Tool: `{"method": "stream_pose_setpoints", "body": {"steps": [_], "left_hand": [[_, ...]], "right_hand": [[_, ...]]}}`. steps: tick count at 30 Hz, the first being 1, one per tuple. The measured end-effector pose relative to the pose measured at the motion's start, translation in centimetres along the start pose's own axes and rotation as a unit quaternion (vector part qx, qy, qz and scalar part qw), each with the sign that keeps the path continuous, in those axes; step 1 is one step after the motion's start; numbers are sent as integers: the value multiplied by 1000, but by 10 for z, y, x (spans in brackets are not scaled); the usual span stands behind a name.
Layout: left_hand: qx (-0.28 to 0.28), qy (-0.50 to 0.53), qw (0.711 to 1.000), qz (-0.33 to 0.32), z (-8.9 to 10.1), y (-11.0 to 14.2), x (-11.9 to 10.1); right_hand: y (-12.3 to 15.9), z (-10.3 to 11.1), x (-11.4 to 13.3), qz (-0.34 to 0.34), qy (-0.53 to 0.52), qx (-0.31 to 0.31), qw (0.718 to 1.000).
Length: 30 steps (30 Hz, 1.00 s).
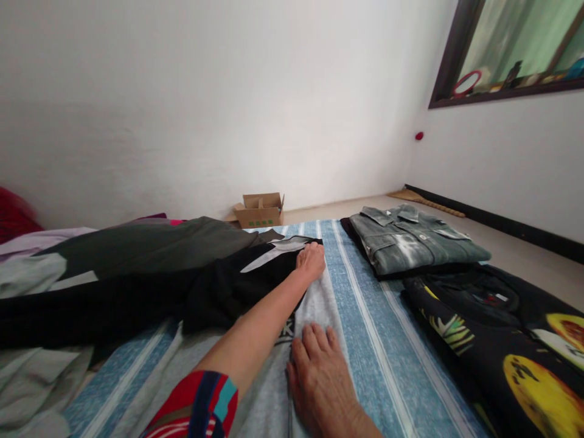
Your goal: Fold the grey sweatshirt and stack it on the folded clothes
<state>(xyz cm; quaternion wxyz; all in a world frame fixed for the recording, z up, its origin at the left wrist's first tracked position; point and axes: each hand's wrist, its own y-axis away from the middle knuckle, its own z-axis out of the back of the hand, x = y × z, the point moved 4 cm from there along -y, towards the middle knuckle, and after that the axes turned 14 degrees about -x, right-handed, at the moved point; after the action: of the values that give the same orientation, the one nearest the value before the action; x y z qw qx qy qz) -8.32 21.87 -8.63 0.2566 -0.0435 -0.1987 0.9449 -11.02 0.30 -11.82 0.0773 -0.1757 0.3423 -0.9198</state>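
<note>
While the left hand [311, 261] rests fingers-together on the black cloth [237, 298], the right hand [319, 380] sits flat, fingers loosely spread, on the gray shirt [269, 389] running straight ahead of it

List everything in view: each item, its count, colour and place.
Cardboard box: 1, brown, on floor by wall.
Denim shirt, folded: 1, grey-green, right of centre.
Printed garment, folded: 1, black with yellow, lower right.
Striped sheet: 1, blue and white, under the clothes.
Loose garment: 1, black, centre-left.
Heaped cloth: 1, dark grey, behind it.
Grey garment: 1, grey, bottom centre.
Red cloth: 1, red, far left.
Dark frame: 1, brown, upper right wall.
Left hand: 1, on the black garment.
Right hand: 1, on the grey garment.
Sleeve: 1, red and blue, on the left forearm.
</note>
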Motion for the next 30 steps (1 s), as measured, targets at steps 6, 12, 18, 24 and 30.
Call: {"method": "stream_pose_setpoints", "body": {"steps": [6,12,18,24,30], "left_hand": [[45,37,998,1,-30,0,-3],[53,37,998,1,-21,2,-8],[65,58,996,-24,-9,42,-29],[129,76,988,-21,-9,58,-33],[88,77,992,-41,22,78,-41]], "right_hand": [[0,0,1,-10,-2,16,1000],[0,2,0,-15,-8,22,1000],[-3,8,0,-18,-19,42,999],[-7,16,1,-21,-17,59,998],[-8,28,-6,16,-51,51,997]]}}
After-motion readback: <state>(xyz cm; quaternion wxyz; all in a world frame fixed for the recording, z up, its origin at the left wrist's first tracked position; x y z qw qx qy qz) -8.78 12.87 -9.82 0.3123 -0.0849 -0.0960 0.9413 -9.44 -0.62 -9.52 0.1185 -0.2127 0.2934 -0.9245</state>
